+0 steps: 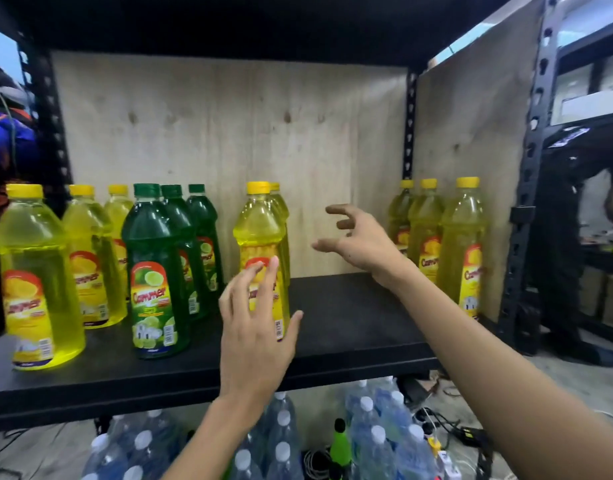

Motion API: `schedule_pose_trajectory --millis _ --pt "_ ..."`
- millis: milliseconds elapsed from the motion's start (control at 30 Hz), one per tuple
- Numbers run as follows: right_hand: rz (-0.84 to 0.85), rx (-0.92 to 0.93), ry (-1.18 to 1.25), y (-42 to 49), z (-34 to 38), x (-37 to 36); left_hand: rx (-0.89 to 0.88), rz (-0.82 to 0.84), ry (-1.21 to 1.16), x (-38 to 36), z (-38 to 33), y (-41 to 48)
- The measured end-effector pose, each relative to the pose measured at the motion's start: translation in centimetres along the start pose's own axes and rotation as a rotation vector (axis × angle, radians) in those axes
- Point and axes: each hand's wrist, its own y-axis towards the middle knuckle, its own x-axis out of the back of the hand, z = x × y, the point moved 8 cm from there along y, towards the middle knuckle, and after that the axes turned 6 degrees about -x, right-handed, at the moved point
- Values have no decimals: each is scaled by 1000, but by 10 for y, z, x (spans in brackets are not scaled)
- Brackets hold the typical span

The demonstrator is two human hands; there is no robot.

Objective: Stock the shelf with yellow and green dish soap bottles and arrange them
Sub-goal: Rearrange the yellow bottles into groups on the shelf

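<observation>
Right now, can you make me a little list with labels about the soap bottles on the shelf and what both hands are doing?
shelf: black metal shelf, plywood back panel
green: three green plastic soap bottles, one row front to back
yellow: yellow plastic soap bottles in a left group of three, middle pair, right group of three
left hand: open, in front of the middle pair; contact unclear
right hand: open, fingers bent, holding nothing
below: clear water bottles with white caps
</observation>
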Motion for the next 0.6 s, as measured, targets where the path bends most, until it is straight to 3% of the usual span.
schedule_pose_trajectory --millis 67,167,233,367,467,600 --pt "-366 34 -181 0 -13 66 -162 30 -132 -16 -35 3" --pt "-686 -56 -323 -7 -36 136 3 329 -503 -77 -60 11" --pt "-696 -148 -348 -5 -52 160 189 467 -676 -121 -71 13" --pt "-504 -260 -224 13 -87 167 412 648 -825 -202 -102 13" --pt "-500 -267 -143 21 -95 177 466 708 -863 -241 -132 15" --pt "-466 -312 -276 27 -98 182 462 684 -810 -265 -160 23"
